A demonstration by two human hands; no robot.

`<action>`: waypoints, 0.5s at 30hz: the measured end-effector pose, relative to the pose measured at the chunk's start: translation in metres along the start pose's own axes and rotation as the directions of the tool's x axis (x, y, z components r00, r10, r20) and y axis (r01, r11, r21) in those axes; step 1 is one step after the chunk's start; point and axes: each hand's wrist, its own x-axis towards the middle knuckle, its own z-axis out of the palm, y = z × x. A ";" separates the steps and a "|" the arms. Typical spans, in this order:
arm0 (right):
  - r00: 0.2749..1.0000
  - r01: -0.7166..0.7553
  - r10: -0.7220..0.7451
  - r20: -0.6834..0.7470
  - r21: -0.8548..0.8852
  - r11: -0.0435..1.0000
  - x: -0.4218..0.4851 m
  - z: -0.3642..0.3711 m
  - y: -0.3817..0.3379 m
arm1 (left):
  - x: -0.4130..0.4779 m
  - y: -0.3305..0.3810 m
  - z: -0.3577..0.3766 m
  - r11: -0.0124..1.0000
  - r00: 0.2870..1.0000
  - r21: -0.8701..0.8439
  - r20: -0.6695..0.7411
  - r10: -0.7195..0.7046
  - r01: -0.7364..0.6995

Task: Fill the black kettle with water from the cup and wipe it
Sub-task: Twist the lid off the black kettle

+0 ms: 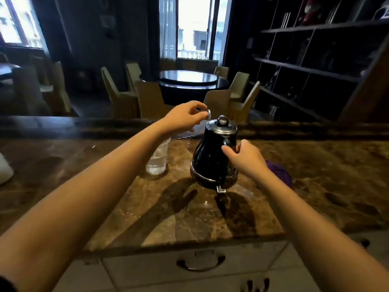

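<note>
The black kettle [212,159] with a chrome lid and knob stands slightly tilted on the brown marble counter [315,186]. My right hand [245,157] is wrapped around its handle on the right side. Just left of the lid, my left hand [185,119] pinches a small round silver piece [208,114] at the kettle's top edge; what that piece is I cannot make out. A clear cup [157,160] with water in it stands left of the kettle, partly behind my left forearm. A purple cloth [281,171] lies right of the kettle, partly hidden by my right wrist.
Some water is spilled on the counter behind the kettle [185,137]. A white object [5,169] sits at the left edge. Drawers with handles [201,261] are below the counter's front edge. Beyond the counter stand a round table [187,77], chairs and dark shelves [311,70].
</note>
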 end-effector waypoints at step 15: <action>0.977 0.100 -0.004 -0.212 0.444 0.890 -0.007 0.036 0.044 | 0.062 -0.010 0.064 0.991 0.996 0.113 0.066 0.058 -0.065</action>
